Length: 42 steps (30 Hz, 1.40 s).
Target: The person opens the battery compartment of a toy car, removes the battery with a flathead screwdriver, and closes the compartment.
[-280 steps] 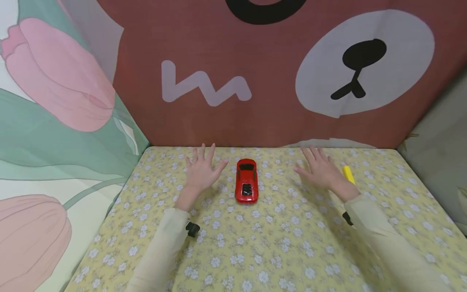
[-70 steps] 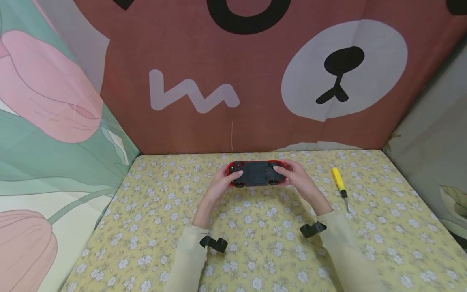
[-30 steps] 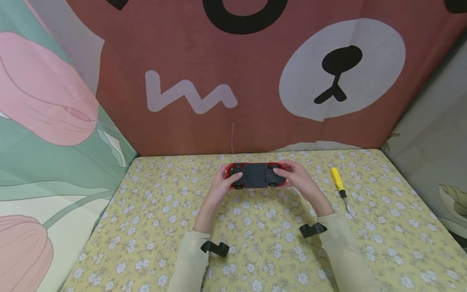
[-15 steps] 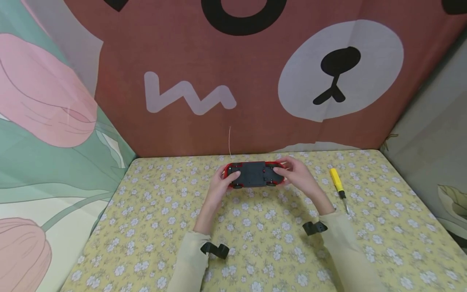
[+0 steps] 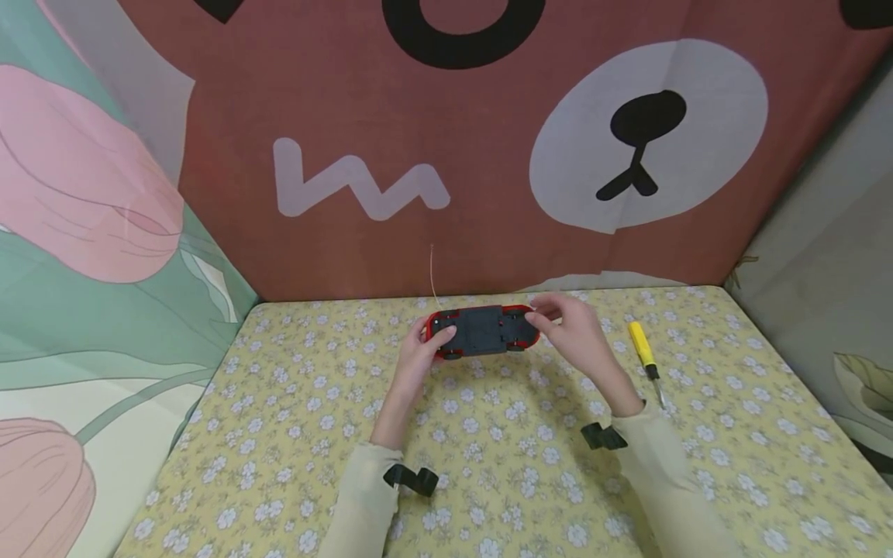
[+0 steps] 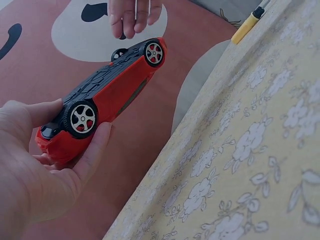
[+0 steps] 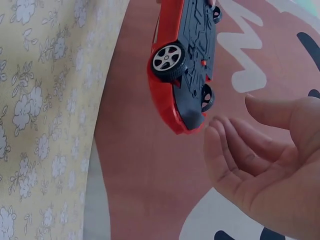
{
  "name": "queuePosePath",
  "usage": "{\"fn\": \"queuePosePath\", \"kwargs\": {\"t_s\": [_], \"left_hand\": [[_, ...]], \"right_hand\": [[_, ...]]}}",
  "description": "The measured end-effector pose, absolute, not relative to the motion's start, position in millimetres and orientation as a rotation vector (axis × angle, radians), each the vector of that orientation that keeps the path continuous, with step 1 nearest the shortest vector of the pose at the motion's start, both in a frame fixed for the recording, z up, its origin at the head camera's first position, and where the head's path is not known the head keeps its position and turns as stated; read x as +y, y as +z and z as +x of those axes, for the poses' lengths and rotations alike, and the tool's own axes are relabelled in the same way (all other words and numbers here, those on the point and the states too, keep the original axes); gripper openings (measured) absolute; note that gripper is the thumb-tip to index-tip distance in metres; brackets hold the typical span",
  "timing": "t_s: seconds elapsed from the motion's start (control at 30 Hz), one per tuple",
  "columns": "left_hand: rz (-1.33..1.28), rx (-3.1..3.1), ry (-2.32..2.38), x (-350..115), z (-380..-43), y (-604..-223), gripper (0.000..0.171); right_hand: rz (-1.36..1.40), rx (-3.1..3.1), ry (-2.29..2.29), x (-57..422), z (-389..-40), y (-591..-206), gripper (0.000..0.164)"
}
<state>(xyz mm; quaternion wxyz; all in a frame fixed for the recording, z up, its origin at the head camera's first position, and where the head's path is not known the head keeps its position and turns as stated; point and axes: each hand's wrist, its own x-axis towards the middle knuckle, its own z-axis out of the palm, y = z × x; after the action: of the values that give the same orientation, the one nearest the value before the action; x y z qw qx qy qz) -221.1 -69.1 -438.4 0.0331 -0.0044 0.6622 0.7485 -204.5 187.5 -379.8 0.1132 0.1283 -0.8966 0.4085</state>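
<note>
A red toy car (image 5: pixel 481 329) is held up over the table on its side, its black underside with wheels turned toward the head camera. My left hand (image 5: pixel 418 349) grips its left end, the thumb (image 6: pixel 47 111) on the underside and fingers (image 6: pixel 95 145) along the red body. My right hand (image 5: pixel 575 333) is beside the car's other end. In the right wrist view, a gap shows between the loosely bent right fingers (image 7: pixel 225 150) and the car (image 7: pixel 185 65). The left wrist view also shows the right hand (image 6: pixel 134 17) beyond the car's far end, apart from it.
A screwdriver (image 5: pixel 643 349) with a yellow handle lies on the flowered tablecloth (image 5: pixel 488 480), to the right. A red-brown printed cloth (image 5: pixel 349 256) hangs behind the table. One thin pale strand (image 5: pixel 432 271) rises behind the car's left end.
Earlier the car stood on the table, then both hands held it up, underside toward me. Now the right hand has let go and moved slightly off; the car tilts a little, still in the left hand.
</note>
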Motion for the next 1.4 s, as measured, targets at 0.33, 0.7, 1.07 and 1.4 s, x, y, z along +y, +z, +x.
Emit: {"fn": "queuePosePath", "kwargs": {"t_s": [0.33,0.7,1.07,1.4], "left_hand": [[-0.053,2.032,2.324,-68,-219,-437,0.052],[0.088,1.977,2.37,-66,-220,-443,0.053],[0.228,1.962,2.335,-64,-220,-446,0.045],[0.195,1.939,2.348,-64,-220,-442,0.045]], "right_hand": [[0.425,-2.67,1.163,178,-201,-381,0.014],[0.417,-2.744,1.105,163,-200,-390,0.008],[0.403,-2.732,0.95,153,-199,-396,0.006],[0.352,-2.721,0.865,148,-201,-404,0.008]]}}
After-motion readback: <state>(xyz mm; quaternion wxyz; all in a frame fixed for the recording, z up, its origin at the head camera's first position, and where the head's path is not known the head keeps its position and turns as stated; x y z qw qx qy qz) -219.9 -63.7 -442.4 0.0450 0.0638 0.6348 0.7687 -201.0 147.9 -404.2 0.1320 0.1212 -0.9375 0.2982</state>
